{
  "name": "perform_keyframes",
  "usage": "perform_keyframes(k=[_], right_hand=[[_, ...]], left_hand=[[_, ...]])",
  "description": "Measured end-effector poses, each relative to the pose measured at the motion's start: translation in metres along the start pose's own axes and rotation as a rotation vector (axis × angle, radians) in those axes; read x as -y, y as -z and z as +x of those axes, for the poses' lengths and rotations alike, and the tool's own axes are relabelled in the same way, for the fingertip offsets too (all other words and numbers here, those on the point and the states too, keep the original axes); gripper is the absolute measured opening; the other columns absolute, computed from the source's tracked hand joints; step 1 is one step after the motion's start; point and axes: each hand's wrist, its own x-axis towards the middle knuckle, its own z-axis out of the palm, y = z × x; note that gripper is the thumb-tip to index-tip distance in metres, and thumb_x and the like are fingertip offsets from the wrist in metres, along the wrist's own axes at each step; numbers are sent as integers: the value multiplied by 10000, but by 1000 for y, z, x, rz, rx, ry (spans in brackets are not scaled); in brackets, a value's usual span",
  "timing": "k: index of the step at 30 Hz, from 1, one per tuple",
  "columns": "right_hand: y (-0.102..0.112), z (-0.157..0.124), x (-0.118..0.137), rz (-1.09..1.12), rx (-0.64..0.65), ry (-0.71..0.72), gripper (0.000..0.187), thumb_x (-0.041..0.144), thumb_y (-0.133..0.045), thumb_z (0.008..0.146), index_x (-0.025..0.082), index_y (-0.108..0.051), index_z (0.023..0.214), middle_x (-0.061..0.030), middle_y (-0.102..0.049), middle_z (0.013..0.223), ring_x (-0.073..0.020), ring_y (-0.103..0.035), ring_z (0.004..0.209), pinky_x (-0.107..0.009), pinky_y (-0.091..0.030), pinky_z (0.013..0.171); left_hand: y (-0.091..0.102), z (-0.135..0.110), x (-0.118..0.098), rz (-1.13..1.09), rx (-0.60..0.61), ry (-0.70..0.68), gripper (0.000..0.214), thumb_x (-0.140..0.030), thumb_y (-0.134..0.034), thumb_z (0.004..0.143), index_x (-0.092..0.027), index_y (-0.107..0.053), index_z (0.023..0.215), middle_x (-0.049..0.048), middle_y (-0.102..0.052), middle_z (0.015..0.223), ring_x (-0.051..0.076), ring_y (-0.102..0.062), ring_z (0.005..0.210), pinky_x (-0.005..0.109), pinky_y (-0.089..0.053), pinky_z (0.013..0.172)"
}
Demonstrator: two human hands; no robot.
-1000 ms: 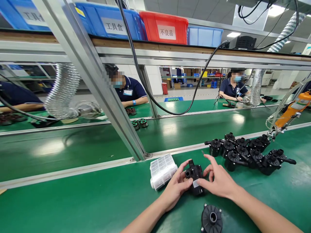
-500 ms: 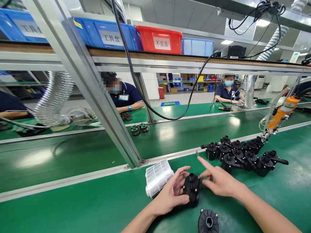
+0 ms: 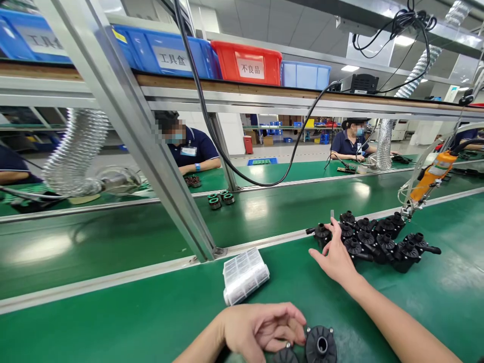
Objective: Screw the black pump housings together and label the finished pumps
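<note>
My left hand (image 3: 264,327) is bent low at the front edge of the view, fingers curled around a black pump (image 3: 286,354) with only its top and a screw showing. Its fingertips are close beside a second black pump (image 3: 320,345) with a round central port. Farther out, my right hand (image 3: 336,254) is open, thumb spread from the raised fingers, over the near left side of a group of black pumps (image 3: 366,238). A small grey sliver (image 3: 331,214) shows at its index fingertip; what it is I cannot tell.
A clear compartment box (image 3: 245,277) lies on the green bench (image 3: 113,322). An orange power driver (image 3: 433,176) hangs at right. A metal post (image 3: 151,146) slants up to a shelf with blue bins and a red bin (image 3: 247,63). Co-workers sit across.
My left hand has drawn the pump toward me, down to the bottom edge. My right hand has moved away from that pump, forward and right to the grouped pumps.
</note>
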Motion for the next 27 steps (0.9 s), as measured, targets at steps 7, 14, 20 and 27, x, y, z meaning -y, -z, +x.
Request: perform_keyframes(k=[7,14,20,27], right_hand=[[-11,-3,-11,-193,56,72,1130,356,-817,821,328,-53,1653,-148,-491,1560,-177,-671,721,-362,-570,698],[-16,7,-25,-355,178,225,953,315,-748,898,313,-176,1660,-121,-596,1486,-285,-746,1001,-387,-588,817],[-28,9,-29,-457,147,332,875,328,-768,917,223,-283,1637,-203,-535,1508,-367,-673,1204,-431,-612,819],[-39,10,-36,-398,218,486,583,100,-598,994,279,-496,1539,-105,-724,1203,-259,-688,1042,-338,-586,805]], left_hand=[[-4,31,-1,227,-872,-479,292,-193,-875,776,-217,-620,915,47,-694,968,249,-665,1083,401,-501,1027],[-6,39,14,339,-976,-497,347,-209,-786,812,-238,-641,1126,83,-640,1180,285,-599,1229,497,-513,1122],[-8,40,17,498,-1003,-482,240,-238,-698,877,-231,-643,1110,80,-653,1154,273,-638,1167,496,-546,1101],[-7,42,17,531,-1004,-459,226,-256,-678,903,-217,-629,1120,89,-670,1118,275,-666,1114,469,-563,1046]])
